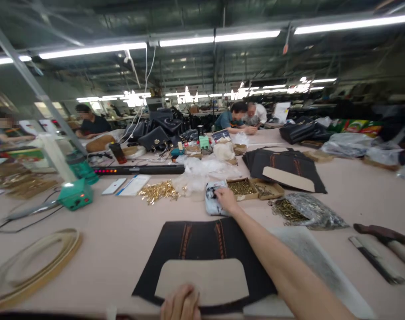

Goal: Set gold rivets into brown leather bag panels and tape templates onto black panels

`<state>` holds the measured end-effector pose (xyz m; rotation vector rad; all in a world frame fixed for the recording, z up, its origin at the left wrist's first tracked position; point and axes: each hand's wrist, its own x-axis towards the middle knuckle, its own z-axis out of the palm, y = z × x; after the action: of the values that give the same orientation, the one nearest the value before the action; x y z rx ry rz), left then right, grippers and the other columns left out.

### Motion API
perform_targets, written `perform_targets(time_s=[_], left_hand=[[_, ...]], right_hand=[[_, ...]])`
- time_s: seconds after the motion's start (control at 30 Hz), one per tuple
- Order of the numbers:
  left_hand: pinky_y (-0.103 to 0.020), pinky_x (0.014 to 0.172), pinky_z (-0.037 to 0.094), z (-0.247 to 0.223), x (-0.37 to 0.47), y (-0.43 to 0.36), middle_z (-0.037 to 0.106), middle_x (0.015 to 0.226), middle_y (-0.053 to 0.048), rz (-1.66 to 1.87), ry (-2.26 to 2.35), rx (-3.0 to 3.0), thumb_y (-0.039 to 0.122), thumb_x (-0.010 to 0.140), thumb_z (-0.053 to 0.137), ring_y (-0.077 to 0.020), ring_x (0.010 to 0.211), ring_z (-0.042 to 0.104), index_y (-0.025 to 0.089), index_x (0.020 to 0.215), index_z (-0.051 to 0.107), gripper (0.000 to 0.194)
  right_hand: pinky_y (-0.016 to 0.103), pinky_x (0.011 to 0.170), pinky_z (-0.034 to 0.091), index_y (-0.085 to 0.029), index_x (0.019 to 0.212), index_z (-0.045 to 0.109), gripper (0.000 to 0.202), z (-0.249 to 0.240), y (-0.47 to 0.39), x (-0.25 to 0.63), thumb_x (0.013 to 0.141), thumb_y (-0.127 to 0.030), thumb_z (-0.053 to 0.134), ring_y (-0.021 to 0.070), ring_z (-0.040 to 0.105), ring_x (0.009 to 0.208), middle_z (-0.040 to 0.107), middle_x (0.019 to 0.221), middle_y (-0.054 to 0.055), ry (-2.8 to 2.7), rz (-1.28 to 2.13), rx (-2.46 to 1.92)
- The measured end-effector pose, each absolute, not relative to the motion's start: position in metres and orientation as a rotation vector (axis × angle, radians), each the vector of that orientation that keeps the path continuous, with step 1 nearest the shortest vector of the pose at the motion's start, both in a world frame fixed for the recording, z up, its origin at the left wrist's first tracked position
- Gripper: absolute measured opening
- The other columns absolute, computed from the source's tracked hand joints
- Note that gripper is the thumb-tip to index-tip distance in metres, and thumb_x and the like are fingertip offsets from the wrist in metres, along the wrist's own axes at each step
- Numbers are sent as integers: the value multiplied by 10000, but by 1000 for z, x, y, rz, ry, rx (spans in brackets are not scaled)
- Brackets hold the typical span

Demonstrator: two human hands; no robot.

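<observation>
one right hand (226, 199), centre, touches pale pouch (212, 206) | left hand (182, 304), bottom, touches beige panel (220, 278) | fingers' grip unclear on both

We see long ceiling tubes (247, 36) glaring white beneath a dim roof (185, 18), with far lights blown out. The table (105, 253) looks evenly lit, its shadows soft. We find slight blur throughout and stretching toward the edges.
</observation>
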<state>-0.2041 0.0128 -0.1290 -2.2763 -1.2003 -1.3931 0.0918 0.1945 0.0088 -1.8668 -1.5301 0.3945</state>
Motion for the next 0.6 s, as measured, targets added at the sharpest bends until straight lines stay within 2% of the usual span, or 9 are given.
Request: perform_targets(time_s=[0.1, 0.2, 0.3, 0.4, 0.6], left_hand=[[-423, 893, 460, -117, -207, -22, 762, 1043, -60, -1393, -1311, -2306, 141, 924, 514, -252, 1018, 685, 264, 935, 697, 221], [-423, 896, 430, -105, -201, -24, 749, 1038, -73, -1398, -1348, -2326, 145, 937, 491, -248, 1023, 663, 235, 915, 677, 208], [-423, 895, 423, -101, -199, -21, 745, 1036, -67, -1411, -1356, -2333, 148, 930, 494, -247, 1016, 655, 232, 909, 671, 197], [-421, 901, 423, -101, -200, -23, 745, 1047, -57, -1423, -1363, -2351, 146, 923, 513, -246, 1018, 654, 235, 914, 673, 183], [-421, 924, 427, -100, -203, -27, 743, 1083, -54, -1421, -1383, -2400, 126, 920, 545, -249, 1053, 643, 236, 950, 684, 180]], right_hand=[[305, 818, 522, -152, 1097, 754, 436, 13, 190, 92, 1017, -442, 438, 216, 689, 871, 759, 922, 92, -1395, 510, -1778], [280, 715, 538, -148, 1130, 719, 454, 18, 172, 80, 948, -517, 529, 191, 683, 780, 754, 901, 84, -1365, 648, -1646], [256, 651, 530, -162, 1053, 698, 370, 23, 126, 58, 875, -482, 650, 165, 668, 694, 736, 794, 51, -1454, 902, -1472], [236, 621, 496, -183, 946, 705, 269, 20, 65, 32, 858, -438, 696, 146, 640, 678, 719, 779, 25, -1605, 1180, -1314], [234, 592, 434, -204, 883, 763, 200, -2, -6, 0, 903, -345, 623, 135, 614, 596, 678, 648, -22, -1739, 1194, -1531]])
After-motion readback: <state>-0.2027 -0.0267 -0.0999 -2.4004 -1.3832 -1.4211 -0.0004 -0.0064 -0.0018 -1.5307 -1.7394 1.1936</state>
